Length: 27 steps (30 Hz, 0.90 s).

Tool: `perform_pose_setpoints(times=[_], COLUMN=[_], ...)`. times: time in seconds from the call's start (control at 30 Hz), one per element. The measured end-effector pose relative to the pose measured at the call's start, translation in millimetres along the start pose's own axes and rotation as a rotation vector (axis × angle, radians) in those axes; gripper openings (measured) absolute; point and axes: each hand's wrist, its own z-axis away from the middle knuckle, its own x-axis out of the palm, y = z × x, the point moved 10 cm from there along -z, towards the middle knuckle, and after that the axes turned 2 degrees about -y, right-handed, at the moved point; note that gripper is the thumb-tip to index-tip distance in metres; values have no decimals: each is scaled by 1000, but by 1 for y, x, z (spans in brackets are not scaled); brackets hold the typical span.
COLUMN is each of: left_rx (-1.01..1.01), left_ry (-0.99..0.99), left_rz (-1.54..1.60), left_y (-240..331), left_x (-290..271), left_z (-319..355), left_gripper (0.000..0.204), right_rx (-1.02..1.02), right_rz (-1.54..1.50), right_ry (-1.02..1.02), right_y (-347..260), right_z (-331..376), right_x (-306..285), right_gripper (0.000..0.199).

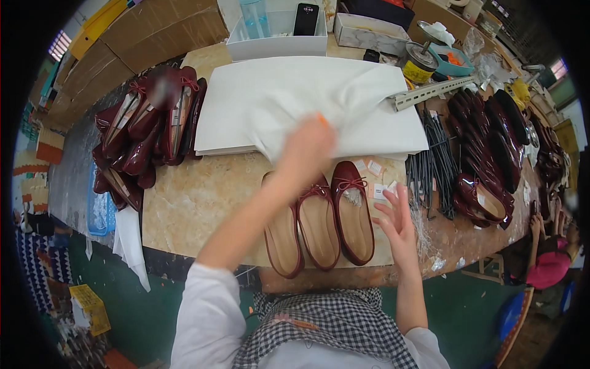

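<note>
My left hand (310,144) reaches over a stack of white paper sheets (236,104), whose top sheet is creased around it. Motion smears its fingers, so I cannot tell if they grip the paper; a small orange patch shows at their tips. Below it, three dark red patent ballet flats with bows stand side by side, toes away from me: a left one (283,246) partly behind my forearm, a middle one (319,234) and a right one (356,227) with crumpled paper in its toe. Just right of them, my right hand (399,224) hovers with fingers apart, holding nothing.
Dark red shoes are piled at left (144,129) and at right (485,141). Thin dark rods (436,160) and a slotted metal bar (433,92) lie right of the paper. Behind stand a white box (276,49) and a yellow-labelled tin (420,64). Another person (550,264) sits at far right.
</note>
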Motion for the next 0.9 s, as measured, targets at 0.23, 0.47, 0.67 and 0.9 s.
perform_pose_setpoints(times=[0.23,0.47,0.67,0.9], left_rx=[248,-376,-612,26], left_ry=[103,242,-383,-298], left_rz=[603,665,677,191], left_y=[99,15,11,103], left_x=[-68,-42,23,43], left_z=[95,130,167,173], left_gripper=[10,25,28,27], right_rx=[733,-261,88,-735], right_rz=[-656,502,112,1340], right_ry=[-145,-598,-288,-443], right_y=[52,-39,16,42], right_z=[48,36,-35,-24], right_x=[63,133,81,165], right_gripper=[55,63,47,35])
